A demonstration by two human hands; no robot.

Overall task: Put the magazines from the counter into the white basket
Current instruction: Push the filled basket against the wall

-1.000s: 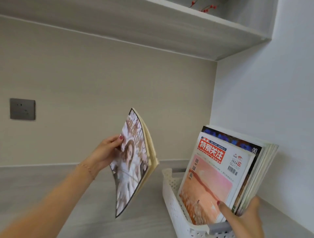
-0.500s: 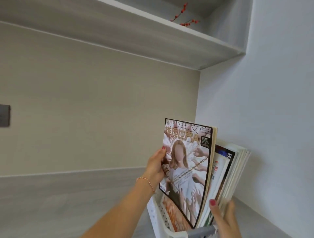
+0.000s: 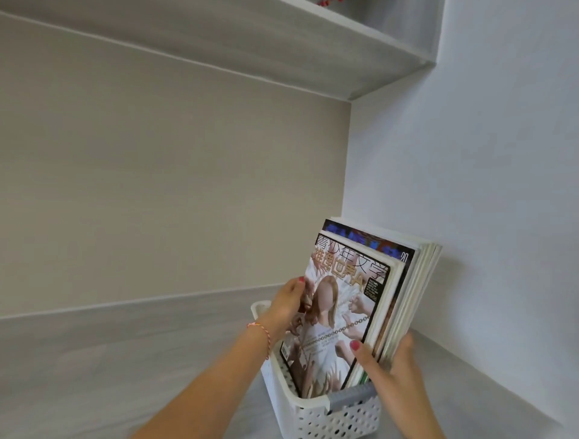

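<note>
Now left hand (image 3: 286, 302) pinches front magazine (image 3: 338, 316) edge upright in white basket (image 3: 316, 416); right hand (image 3: 388, 363) clamps stack (image 3: 410, 282).

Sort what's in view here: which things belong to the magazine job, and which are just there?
Part of the job:
- front magazine, held by the left hand
- stack of magazines behind it, gripped by the right hand
- white basket
- counter

Just there:
- shelf overhead
- red berries on it
</note>
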